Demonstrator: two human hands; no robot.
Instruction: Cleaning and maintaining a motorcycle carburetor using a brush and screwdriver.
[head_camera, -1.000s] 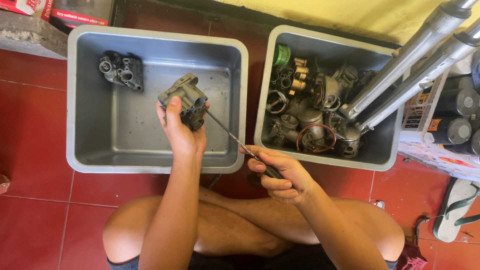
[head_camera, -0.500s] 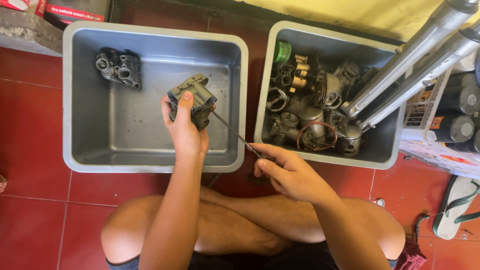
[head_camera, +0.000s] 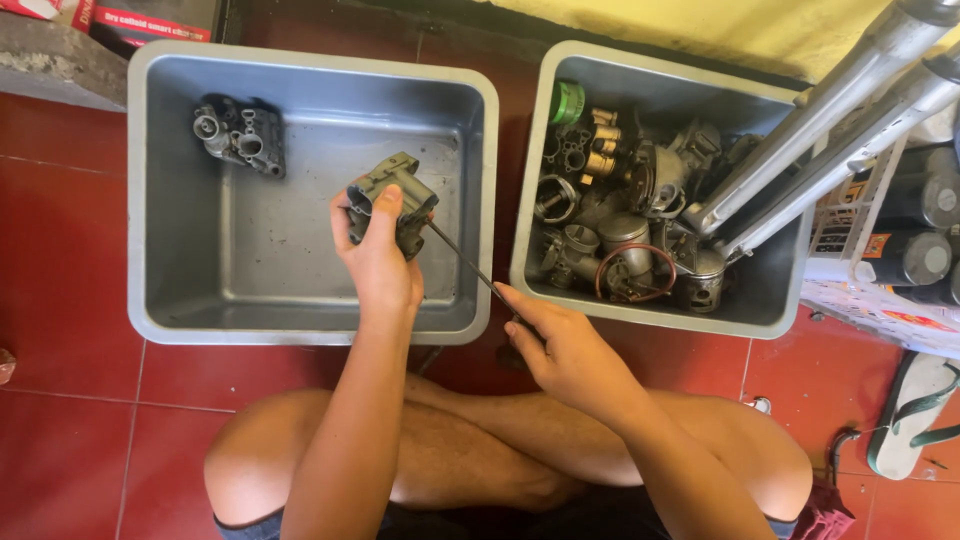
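**Grey metal part held over a tub, screwdriver tip set against it**

Grey cast metal fills the left hand (head_camera: 378, 262): a carburetor body (head_camera: 392, 200) is clamped between thumb and curled fingers, raised above the grey left tub (head_camera: 160, 200) and tilted toward the right side. The thumb lies along the near face of the part, and the fingers wrap round behind it.

Just right of that grip, the thin shaft of a screwdriver (head_camera: 465, 262) runs down and outward from the lower right corner of the carburetor body, where its tip touches. The right hand (head_camera: 562, 350) is closed round the handle, which is mostly hidden inside the fist; the forefinger stretches along the shaft toward the part.

Up and to the left of the held part, well apart from it, a second carburetor piece (head_camera: 238, 135) lies on the tub floor. Beyond the screwdriver hand, the right tub (head_camera: 660, 320) is heaped with metal engine parts, and two silvery fork tubes (head_camera: 830, 130) lean across its far corner. Below both hands are the person's crossed bare legs on red floor tiles (head_camera: 60, 400).
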